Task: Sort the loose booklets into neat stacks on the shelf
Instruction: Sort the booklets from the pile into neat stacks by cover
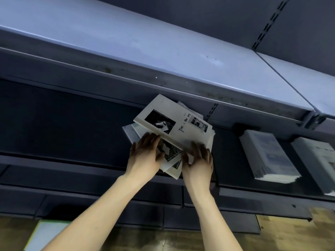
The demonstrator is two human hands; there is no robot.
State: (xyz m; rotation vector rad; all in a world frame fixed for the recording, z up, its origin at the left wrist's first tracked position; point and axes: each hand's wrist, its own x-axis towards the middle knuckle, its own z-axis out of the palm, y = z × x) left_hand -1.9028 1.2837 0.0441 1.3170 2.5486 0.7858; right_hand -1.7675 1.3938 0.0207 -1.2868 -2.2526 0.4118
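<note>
- A loose pile of booklets (174, 131) is held on the dark shelf (72, 124), under the pale shelf (126, 42) above.
- The top booklet (168, 122) is tilted; a black-and-white photo and the partly legible letters "Tim" and "ory" are seen on its cover.
- Other booklets are fanned out beneath it at different angles, some jutting past the shelf's front edge.
- The pile's near left side is touched by the left hand (145, 156), fingers spread and fairly straight.
- The pile's near right corner is gripped by the right hand (199, 160), fingers curled over the edge.
- Two neat stacks (268, 156) are seen to the right on the same shelf, well apart from the pile.
</note>
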